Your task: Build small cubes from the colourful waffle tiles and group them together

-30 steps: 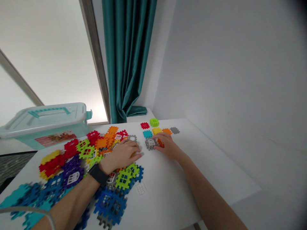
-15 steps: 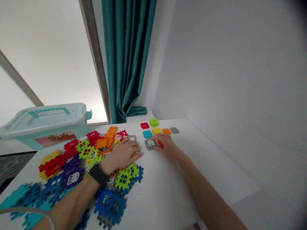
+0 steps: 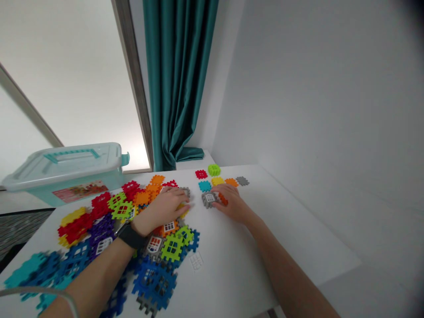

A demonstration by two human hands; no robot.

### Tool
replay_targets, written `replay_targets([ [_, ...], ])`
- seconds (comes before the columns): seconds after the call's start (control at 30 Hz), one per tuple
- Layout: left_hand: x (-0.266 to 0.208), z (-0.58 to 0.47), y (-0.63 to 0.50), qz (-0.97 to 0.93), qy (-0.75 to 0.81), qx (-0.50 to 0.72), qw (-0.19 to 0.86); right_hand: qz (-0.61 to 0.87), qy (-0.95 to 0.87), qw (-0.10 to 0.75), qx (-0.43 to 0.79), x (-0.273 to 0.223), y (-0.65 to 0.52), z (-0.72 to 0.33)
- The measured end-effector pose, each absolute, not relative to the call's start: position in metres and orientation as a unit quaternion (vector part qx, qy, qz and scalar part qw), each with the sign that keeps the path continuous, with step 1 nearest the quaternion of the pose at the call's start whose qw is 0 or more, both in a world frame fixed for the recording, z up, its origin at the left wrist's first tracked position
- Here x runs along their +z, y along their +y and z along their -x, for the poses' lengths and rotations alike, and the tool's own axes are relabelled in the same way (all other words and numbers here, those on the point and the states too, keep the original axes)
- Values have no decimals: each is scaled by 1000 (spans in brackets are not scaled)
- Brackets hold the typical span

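Observation:
My left hand [image 3: 167, 204], a dark watch on its wrist, rests over the pile of toothed building tiles [image 3: 142, 198]. Its fingers are stretched out and thumb apart, by a grey tile [image 3: 186, 191] and a yellow tile [image 3: 184, 212]; the fingertips are partly hidden. My right hand [image 3: 231, 202] is closed around an orange tile [image 3: 223, 199], mostly covered by the fingers. Its thumb lies at the edge of a grey tile with a white window insert [image 3: 209, 199]. Just beyond are a light blue tile [image 3: 204, 186], a yellow tile [image 3: 217, 181] and another orange tile [image 3: 231, 182].
A lidded teal box [image 3: 76, 172] stands at the back left. A red tile [image 3: 201, 174], green tiles [image 3: 213, 169] and a grey tile [image 3: 243, 181] lie at the far edge. A loose white window insert [image 3: 196, 261] lies on the white table [image 3: 238, 269]. A wall rises at right.
My left hand has shifted slightly left over the pile, exposing more of the tiles near its wrist and a yellow tile by its thumb. My right hand stays at the orange and grey tiles.

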State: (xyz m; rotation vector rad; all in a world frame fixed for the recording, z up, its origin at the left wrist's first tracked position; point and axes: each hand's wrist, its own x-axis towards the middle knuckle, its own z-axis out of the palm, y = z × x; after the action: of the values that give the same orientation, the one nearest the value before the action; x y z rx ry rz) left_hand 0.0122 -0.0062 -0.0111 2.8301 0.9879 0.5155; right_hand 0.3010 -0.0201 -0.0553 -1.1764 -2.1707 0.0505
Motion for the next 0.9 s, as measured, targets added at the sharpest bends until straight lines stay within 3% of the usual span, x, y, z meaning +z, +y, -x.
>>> replay_targets([
  [0.23, 12, 28, 11, -926, 344, 127, 94, 435, -823, 365, -6, -47, -30, -282],
  [0.37, 21, 41, 14, -914, 357, 161, 104, 433, -820, 372, -27, -46, -37, -265],
  [0.73, 37, 74, -19, -897, 391, 181, 96, 395, -855, 335, -7, -40, -47, -232],
  [0.9, 22, 91, -42, -886, 406, 212, 67, 362, -882, 302, 20, -34, -49, -206],
])
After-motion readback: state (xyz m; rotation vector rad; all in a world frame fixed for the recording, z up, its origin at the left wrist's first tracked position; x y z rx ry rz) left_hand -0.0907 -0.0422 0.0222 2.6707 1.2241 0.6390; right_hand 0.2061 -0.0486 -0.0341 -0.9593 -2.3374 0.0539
